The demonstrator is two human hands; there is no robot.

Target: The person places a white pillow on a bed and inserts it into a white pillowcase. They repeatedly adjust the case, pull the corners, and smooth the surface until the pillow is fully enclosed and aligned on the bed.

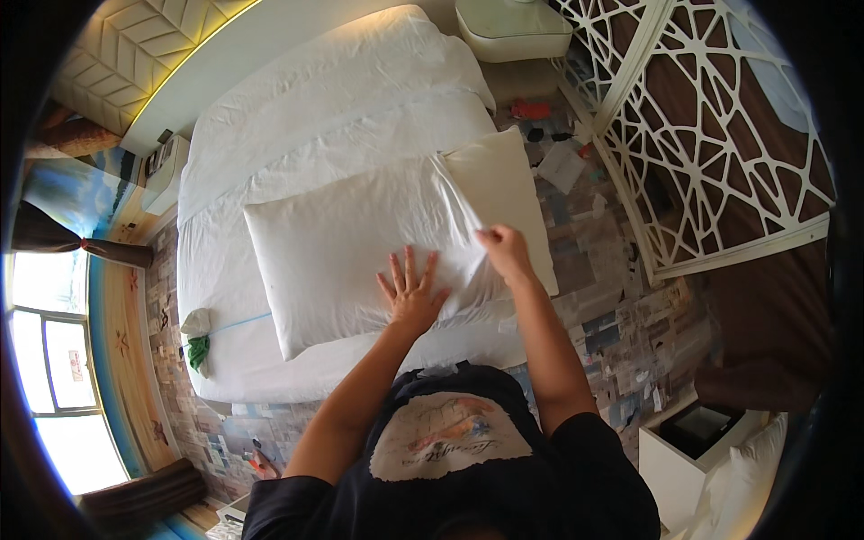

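A large pillow lies across the foot end of the bed (315, 126). A white pillowcase (333, 238) covers most of it, while the cream right end of the pillow (499, 180) sticks out bare. My left hand (414, 295) rests flat on the pillowcase, fingers spread, holding nothing. To its right, my right hand (507, 252) is closed on the open edge of the pillowcase, pulling a fold of fabric taut. Creases run from that grip across the cloth.
A green and white cloth (198, 346) lies at the bed's left corner. A white lattice partition (720, 153) stands at right, with a nightstand (513, 34) beyond the bed. Papers (562, 166) and a red item (531, 110) litter the floor. A white cabinet (661, 463) is near right.
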